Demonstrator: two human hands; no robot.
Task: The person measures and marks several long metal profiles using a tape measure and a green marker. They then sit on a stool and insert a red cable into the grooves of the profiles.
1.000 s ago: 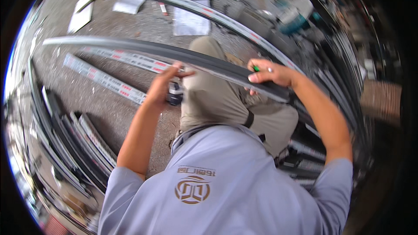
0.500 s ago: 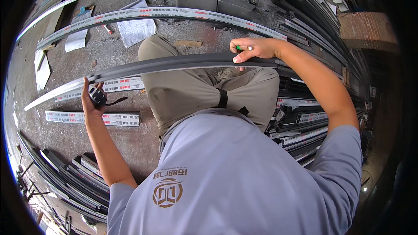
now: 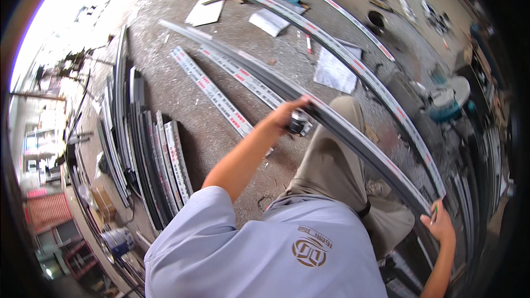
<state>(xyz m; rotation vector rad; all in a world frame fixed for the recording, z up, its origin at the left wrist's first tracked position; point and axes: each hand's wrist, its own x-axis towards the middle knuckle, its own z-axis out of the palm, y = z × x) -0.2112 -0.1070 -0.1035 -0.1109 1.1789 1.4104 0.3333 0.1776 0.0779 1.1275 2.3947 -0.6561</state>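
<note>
Currently holds a long dark profile (image 3: pixel 359 143) aslant above the bent, khaki-trousered legs (image 3: pixel 334 152), running from the far left of the scene down to the near right. Clasps a tape measure (image 3: pixel 298 123) in the left hand (image 3: pixel 288 113), about midway along the profile, fingertips touching it; cannot tell, through the blur, how far around the profile to place the left fingers. Grips the near right end of the profile between thumb and fingers of the right hand (image 3: pixel 441 225), along with a slim green pen (image 3: pixel 434 215). Has two short film-covered strips (image 3: pixel 212 95) to the left of the profile, lying on the floor (image 3: pixel 201 140) just beside each other, and a stack of profiles (image 3: pixel 160 163) farther left. Faces, on the far side, a long film-covered bar (image 3: pixel 356 65), well apart from the held profile, with white paper sheets (image 3: pixel 337 69) at its near edge. Has a teal power tool (image 3: pixel 450 102) at the far right, and a dark bucket (image 3: pixel 375 20) beyond the bar.
</note>
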